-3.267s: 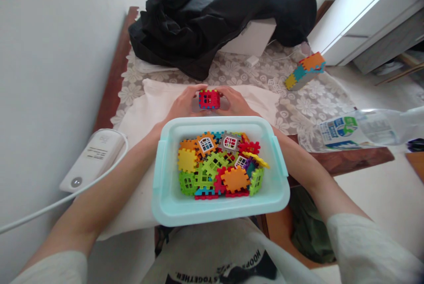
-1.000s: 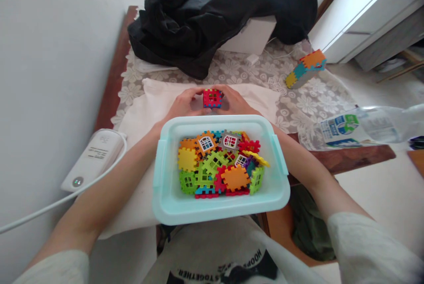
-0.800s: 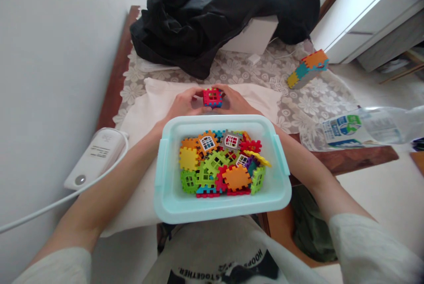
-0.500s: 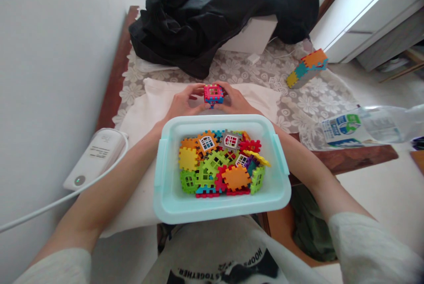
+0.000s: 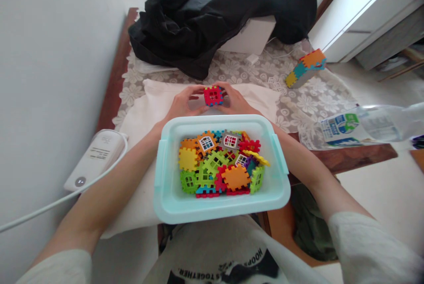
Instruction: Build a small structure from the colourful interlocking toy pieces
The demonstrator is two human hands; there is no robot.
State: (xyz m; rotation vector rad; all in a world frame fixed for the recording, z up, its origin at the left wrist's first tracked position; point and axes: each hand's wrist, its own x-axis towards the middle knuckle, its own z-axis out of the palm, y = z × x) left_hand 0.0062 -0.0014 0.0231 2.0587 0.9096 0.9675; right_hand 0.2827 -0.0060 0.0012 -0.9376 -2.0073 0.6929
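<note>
The surface (image 5: 334, 98) in front of me wears a lace cloth, with a black jacket (image 5: 212, 14) heaped at its far end over a white box (image 5: 251, 36). A white cloth (image 5: 149, 111) lies nearer me, and on my lap sits a pale blue tub (image 5: 172, 204) filled with bright toothed plastic tiles (image 5: 218, 164), some with little window frames. A plastic bottle (image 5: 367, 127) lies on its side at the right edge, a white device (image 5: 94, 158) with a cord sits at the left, and a small built block of orange, teal and yellow tiles (image 5: 304, 67) stands well apart at the far right.

The cube (image 5: 213, 95) I hold is small, red on the face turned toward me with square openings in it, and blue tiles show at its edges. It is raised just above the white cloth, beyond the tub's far rim.

My left hand (image 5: 185, 103) and right hand (image 5: 233, 100) meet around it, forearms reaching past either side of the tub. Each grip is closed on the cube, fingertips pinching its sides, left thumb beneath it.
</note>
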